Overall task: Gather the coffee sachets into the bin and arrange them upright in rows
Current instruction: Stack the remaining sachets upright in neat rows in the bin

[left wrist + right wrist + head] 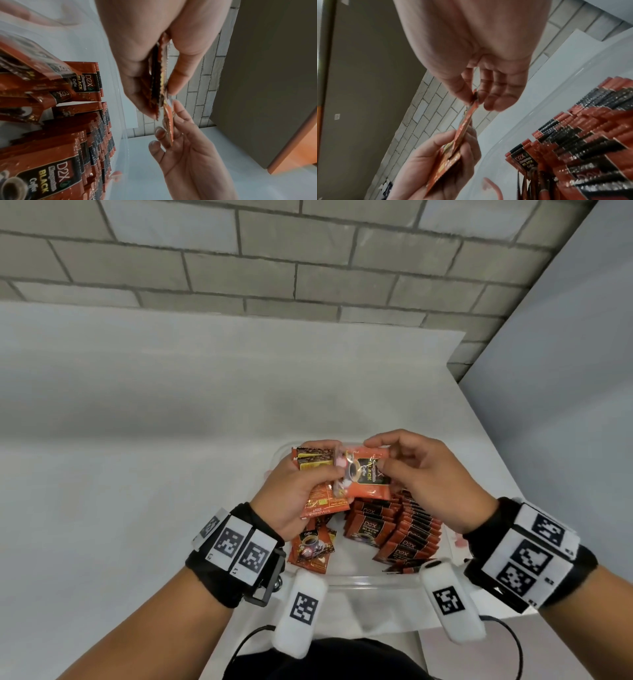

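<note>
While both hands hover over the clear bin (373,581), the nearest things are rows of sachets (416,529) standing upright inside it, right of centre. Above them, the left hand (294,494) grips a small stack of sachets (317,463), fingers curled round it. Farther out, the right hand (424,474) pinches the top edge of one sachet (368,474) between thumb and fingertips. That sachet hangs long axis downward, touching the stack, directly above the rows.
</note>
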The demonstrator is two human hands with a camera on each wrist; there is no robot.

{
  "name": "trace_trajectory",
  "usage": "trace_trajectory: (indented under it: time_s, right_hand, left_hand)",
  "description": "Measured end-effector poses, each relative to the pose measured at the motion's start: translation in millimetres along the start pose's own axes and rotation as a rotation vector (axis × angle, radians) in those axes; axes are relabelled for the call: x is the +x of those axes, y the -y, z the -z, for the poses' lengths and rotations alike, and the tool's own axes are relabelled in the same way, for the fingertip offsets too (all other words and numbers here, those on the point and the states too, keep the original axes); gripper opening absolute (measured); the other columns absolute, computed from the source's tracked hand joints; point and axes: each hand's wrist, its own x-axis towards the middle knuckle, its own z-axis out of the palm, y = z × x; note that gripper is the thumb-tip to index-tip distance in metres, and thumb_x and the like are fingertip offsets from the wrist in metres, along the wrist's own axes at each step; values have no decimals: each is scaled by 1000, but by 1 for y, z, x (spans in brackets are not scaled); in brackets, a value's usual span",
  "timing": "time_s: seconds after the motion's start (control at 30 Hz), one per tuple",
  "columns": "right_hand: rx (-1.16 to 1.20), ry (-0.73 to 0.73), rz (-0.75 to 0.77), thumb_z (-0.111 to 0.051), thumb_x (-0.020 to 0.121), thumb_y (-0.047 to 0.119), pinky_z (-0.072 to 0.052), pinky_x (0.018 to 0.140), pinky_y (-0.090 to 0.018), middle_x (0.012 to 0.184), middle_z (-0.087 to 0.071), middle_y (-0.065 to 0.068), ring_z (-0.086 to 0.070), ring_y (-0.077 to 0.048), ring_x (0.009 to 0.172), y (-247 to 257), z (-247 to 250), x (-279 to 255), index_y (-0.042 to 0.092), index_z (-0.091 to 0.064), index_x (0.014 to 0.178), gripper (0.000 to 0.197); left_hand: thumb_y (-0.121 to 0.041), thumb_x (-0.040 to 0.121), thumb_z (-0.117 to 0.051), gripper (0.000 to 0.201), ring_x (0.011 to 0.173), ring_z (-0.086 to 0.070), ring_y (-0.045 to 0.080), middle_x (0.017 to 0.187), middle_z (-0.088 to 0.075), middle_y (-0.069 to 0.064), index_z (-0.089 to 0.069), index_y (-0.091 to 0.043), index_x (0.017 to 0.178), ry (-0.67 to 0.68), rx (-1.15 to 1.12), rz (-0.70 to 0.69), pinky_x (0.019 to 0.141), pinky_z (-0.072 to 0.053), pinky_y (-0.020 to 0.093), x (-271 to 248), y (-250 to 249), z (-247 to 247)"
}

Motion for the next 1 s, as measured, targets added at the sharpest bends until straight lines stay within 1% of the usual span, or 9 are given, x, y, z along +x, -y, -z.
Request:
trace_trajectory:
  time_s: [0.07,0.13,0.23,0.37,0.47,0.57,0.67,0.83,1.0]
  right_hand:
    - [117,29,-50,-55,92,3,-57,65,-29,92,-64,-12,-67,-18,80,0,-2,1,25,-63,110,31]
    - [283,40,-153,-59,89,2,-57,60,-29,88,-63,-14,-66,-19,75,-2,-4,2,18,-59,113,29]
    - [303,18,-205,-64,84,1,-55,53,-22,78,-65,-8,-64,-15,66,-7,1,3,6,-60,97,14]
    - [-92,108,-118,-71,81,5,-53,57,-20,74,-63,-3,-60,-9,62,-13,9,4,8,-63,86,10]
    - [-571,293,6,-73,81,15,-45,63,-14,73,-62,6,-54,0,62,-21,0,4,21,-62,81,12]
    - [-833,424,61,-68,85,19,-39,61,-11,71,-60,13,-54,2,64,-30,-13,9,24,-63,87,7]
    - [-1008,480,80,-65,87,19,-35,56,-14,74,-62,11,-53,-4,66,-34,-20,15,20,-63,89,4]
    - [-1222,517,111,-56,85,11,-39,58,-27,81,-62,1,-59,-20,78,-35,-27,16,16,-60,87,7]
    - [-1315,491,125,-51,83,7,-25,48,-24,75,-52,4,-52,-20,73,-41,-27,19,20,-50,77,15]
  left_hand:
    - [10,75,-61,36,82,-69,30,102,-68,20,-63,-12,103,-2,26,-9,60,-58,34,0,0,1]
    - [14,75,-60,39,81,-69,29,101,-68,19,-62,-12,104,-13,37,-34,59,-58,32,0,-1,2]
    - [3,70,-66,41,85,-68,31,101,-67,19,-60,-11,109,-57,-1,-41,62,-59,34,1,-3,4]
    - [-11,88,-58,20,66,-63,20,83,-61,11,-60,-11,108,-196,-92,-10,55,-53,29,5,-6,13]
    - [-13,90,-57,18,64,-58,19,80,-58,9,-58,-11,108,-229,-125,0,60,-51,34,6,-7,19]
    - [-13,89,-57,18,65,-58,20,80,-59,9,-59,-11,107,-225,-118,5,63,-50,35,5,-7,23]
    - [-13,90,-57,17,65,-58,19,80,-60,9,-59,-11,107,-203,-114,13,62,-51,34,4,-4,25]
    - [-11,90,-56,17,64,-60,19,79,-62,9,-60,-10,106,-183,-96,32,58,-53,33,-1,-1,27]
    - [-12,89,-56,17,64,-60,20,80,-62,9,-60,-10,106,-175,-87,33,59,-52,33,-1,-1,28]
